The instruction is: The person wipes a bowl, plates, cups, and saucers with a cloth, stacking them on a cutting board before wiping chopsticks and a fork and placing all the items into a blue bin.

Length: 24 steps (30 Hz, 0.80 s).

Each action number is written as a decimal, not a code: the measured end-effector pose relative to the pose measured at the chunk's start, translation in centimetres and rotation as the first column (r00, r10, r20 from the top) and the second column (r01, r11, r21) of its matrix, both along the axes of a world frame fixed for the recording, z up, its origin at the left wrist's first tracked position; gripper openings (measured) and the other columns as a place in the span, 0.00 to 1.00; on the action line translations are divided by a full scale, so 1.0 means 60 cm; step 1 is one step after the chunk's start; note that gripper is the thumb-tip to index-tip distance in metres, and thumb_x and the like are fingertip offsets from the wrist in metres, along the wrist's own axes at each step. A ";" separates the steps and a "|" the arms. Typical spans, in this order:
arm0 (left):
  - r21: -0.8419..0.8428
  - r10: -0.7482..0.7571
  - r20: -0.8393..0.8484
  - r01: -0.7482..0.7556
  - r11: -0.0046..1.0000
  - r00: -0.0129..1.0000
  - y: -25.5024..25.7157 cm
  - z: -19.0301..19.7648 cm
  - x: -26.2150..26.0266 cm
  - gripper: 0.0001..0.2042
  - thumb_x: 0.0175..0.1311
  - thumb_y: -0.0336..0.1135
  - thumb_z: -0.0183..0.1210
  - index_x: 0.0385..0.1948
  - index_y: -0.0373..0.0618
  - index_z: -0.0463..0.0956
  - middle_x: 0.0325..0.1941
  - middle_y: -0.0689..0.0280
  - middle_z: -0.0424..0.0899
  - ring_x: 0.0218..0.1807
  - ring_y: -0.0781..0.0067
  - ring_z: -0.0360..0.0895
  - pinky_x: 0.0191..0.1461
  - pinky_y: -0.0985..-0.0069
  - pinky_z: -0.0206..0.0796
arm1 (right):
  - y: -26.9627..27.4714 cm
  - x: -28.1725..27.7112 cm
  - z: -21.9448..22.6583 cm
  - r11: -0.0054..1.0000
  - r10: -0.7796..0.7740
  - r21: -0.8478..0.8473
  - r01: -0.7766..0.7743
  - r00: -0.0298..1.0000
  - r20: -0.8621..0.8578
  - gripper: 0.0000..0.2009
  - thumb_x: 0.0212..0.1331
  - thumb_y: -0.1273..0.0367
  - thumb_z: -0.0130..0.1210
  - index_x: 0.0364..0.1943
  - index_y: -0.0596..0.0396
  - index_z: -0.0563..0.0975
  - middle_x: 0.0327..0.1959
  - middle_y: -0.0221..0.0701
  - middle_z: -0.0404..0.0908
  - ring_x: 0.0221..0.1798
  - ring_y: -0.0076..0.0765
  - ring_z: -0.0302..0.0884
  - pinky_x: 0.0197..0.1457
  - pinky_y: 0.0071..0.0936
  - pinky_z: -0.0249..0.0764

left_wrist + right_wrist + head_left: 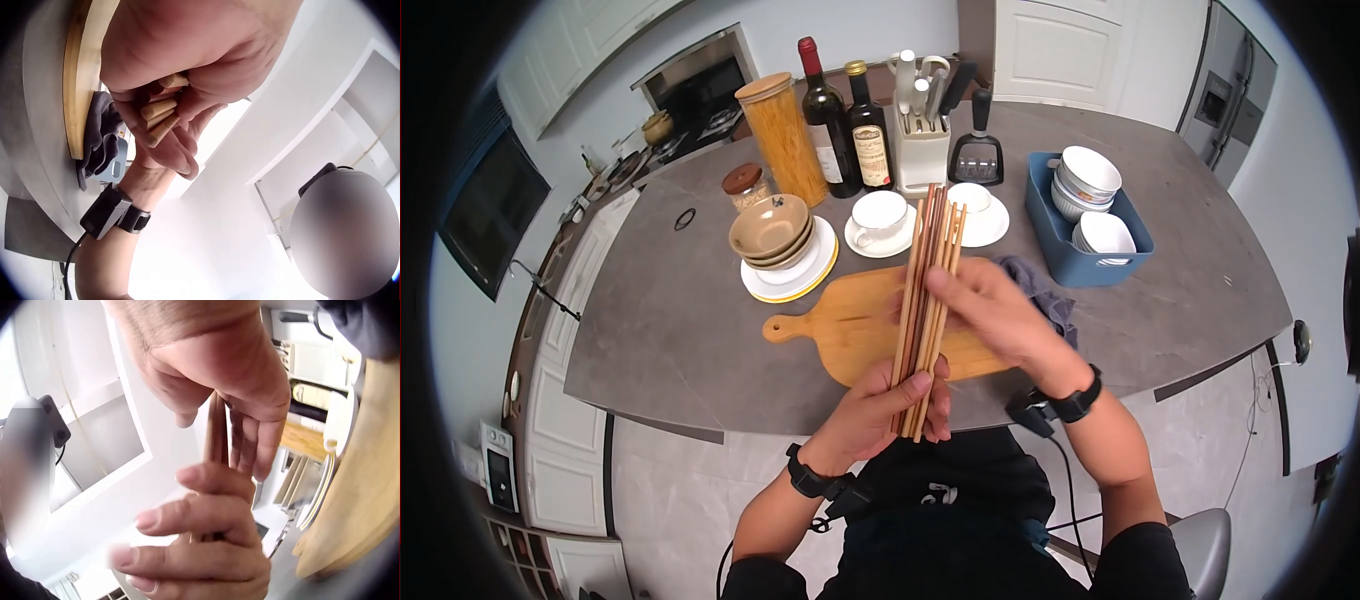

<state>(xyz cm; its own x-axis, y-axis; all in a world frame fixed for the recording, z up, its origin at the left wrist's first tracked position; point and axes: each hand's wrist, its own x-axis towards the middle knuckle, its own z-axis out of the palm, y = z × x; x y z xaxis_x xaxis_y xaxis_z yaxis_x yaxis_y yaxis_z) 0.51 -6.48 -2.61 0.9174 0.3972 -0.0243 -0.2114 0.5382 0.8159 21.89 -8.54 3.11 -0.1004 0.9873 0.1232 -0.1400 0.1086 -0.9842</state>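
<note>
A bundle of light and dark brown chopsticks (913, 330) stands slanted over the round wooden board (855, 315). My left hand (878, 408) grips its lower part, thumb across the front. Higher up, my right hand (997, 310) has its thumb at the bundle's right side and fingers behind it. The left wrist view shows the blunt ends of the chopsticks (160, 110) poking out of my left hand (200, 56). Between thumb and fairly straight fingers of my right hand (212, 362) pass the chopsticks (217, 437) in the right wrist view; how firmly they are held is partly hidden.
Brown bowls (770, 228) stand on white plates (825, 255) at the left. Two white cups on saucers, bottles (830, 140) and a knife block (922, 160) are beyond the board. At the right are a blue bin (1060, 255) with white bowls and a dark cloth (1040, 290).
</note>
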 end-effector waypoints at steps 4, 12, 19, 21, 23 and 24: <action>0.026 0.149 -0.108 -0.147 0.989 0.983 -0.011 0.014 -0.018 0.16 0.80 0.42 0.51 0.58 0.40 0.69 0.42 0.60 0.85 0.42 0.64 0.89 0.43 0.72 0.83 | -0.030 0.068 0.010 0.836 -0.542 0.381 0.395 0.490 0.682 0.33 0.64 0.57 0.67 0.63 0.71 0.72 0.51 0.51 0.85 0.50 0.46 0.85 0.57 0.36 0.78; 0.064 0.183 -0.140 -0.175 0.982 0.973 -0.020 0.012 -0.012 0.17 0.81 0.42 0.51 0.61 0.40 0.69 0.43 0.60 0.85 0.43 0.64 0.89 0.43 0.74 0.83 | -0.042 0.136 -0.023 0.772 -0.547 0.421 0.476 0.161 0.821 0.17 0.62 0.63 0.65 0.30 0.67 0.78 0.25 0.53 0.81 0.32 0.64 0.80 0.39 0.48 0.76; 0.077 0.224 -0.093 -0.217 0.973 0.970 -0.017 0.019 0.003 0.18 0.81 0.42 0.51 0.60 0.39 0.70 0.47 0.58 0.84 0.45 0.66 0.89 0.46 0.72 0.82 | -0.043 0.072 0.036 0.658 -0.751 0.333 0.676 0.624 0.216 0.15 0.69 0.61 0.60 0.47 0.62 0.82 0.34 0.26 0.85 0.32 0.18 0.77 0.35 0.24 0.74; 0.078 0.220 -0.086 -0.214 0.974 0.972 -0.013 0.017 0.015 0.17 0.81 0.42 0.51 0.60 0.39 0.70 0.47 0.58 0.84 0.45 0.66 0.88 0.47 0.71 0.82 | -0.063 0.003 0.019 0.781 -0.614 0.340 0.524 0.741 0.271 0.14 0.69 0.62 0.62 0.46 0.60 0.80 0.33 0.24 0.81 0.34 0.16 0.73 0.38 0.23 0.73; 0.076 0.217 -0.088 -0.211 0.975 0.972 -0.014 0.007 0.019 0.17 0.81 0.41 0.51 0.60 0.39 0.70 0.48 0.58 0.84 0.45 0.66 0.88 0.49 0.69 0.82 | -0.088 -0.057 0.003 0.915 -0.392 0.202 0.350 0.890 0.233 0.17 0.71 0.60 0.60 0.52 0.60 0.76 0.34 0.25 0.78 0.32 0.17 0.73 0.30 0.21 0.72; 0.097 0.241 -0.068 -0.234 0.967 0.968 -0.016 -0.001 0.018 0.17 0.81 0.41 0.51 0.60 0.39 0.71 0.48 0.58 0.84 0.45 0.65 0.88 0.48 0.70 0.83 | -0.097 -0.078 -0.009 0.962 -0.268 0.100 0.256 0.953 0.142 0.17 0.74 0.61 0.57 0.55 0.58 0.73 0.35 0.26 0.77 0.30 0.16 0.73 0.27 0.19 0.72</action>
<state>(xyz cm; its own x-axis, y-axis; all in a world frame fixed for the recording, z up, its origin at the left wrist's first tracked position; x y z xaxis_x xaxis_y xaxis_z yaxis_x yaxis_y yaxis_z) 1.60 -7.44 -2.70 0.7931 0.6072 -0.0482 -0.2577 0.4063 0.8767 17.22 -14.35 2.58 0.1366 0.9689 0.2061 0.0549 0.2003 -0.9782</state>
